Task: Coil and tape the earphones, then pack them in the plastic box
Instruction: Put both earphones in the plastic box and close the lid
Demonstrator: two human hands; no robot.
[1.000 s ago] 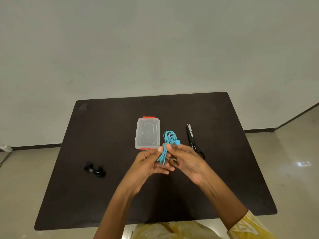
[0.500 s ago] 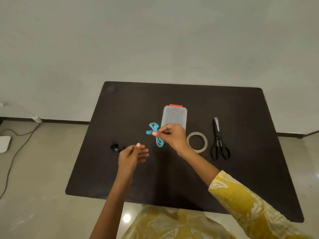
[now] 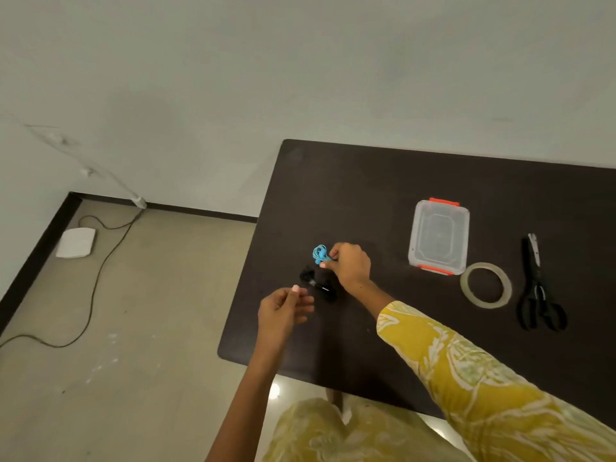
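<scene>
Against a pale wall, a dark table [image 3: 433, 181] carries a plastic box [image 3: 438, 241], tape roll [image 3: 485, 285] and scissors [image 3: 536, 288]. Right hand [image 3: 350, 265] pinches coiled blue earphones [image 3: 320, 254] above black earphones [image 3: 316, 284]; left hand [image 3: 283, 310] hovers, fingers loosely curled, empty.

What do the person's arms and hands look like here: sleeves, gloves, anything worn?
The right arm wears a long mustard-yellow sleeve with a pale leaf print, ending short of the wrist. The left forearm is bare. Both hands, left and right, are ungloved; no rings or watch are visible.
</scene>
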